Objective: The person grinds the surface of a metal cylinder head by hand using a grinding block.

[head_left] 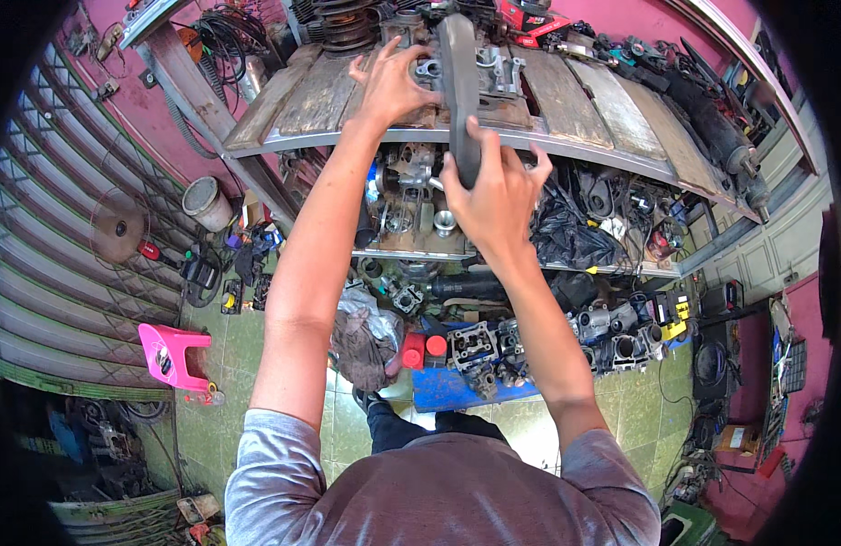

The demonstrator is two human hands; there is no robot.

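In my right hand (498, 187), a long dark grey bar-shaped piece (459, 96) is pinched by its lower end between thumb and fingers. It stands nearly upright in the view, and its exact kind does not show. My left hand (390, 86) is to its left, fingers spread and curved, the thumb pointing toward the bar. Beside the left fingers lies a grey cast-metal engine part (502, 73) on the wooden bench top (316, 96); the bar hides some of it. Whether the left fingertips touch that part I cannot tell.
Coil springs (343, 23) and metal parts crowd the bench's back. A lower shelf (420, 241) holds engine parts and black plastic bags. On the floor are a blue board (438, 391) with engine castings, red containers (413, 350), a pink stool (170, 357) and a white bucket (206, 204).
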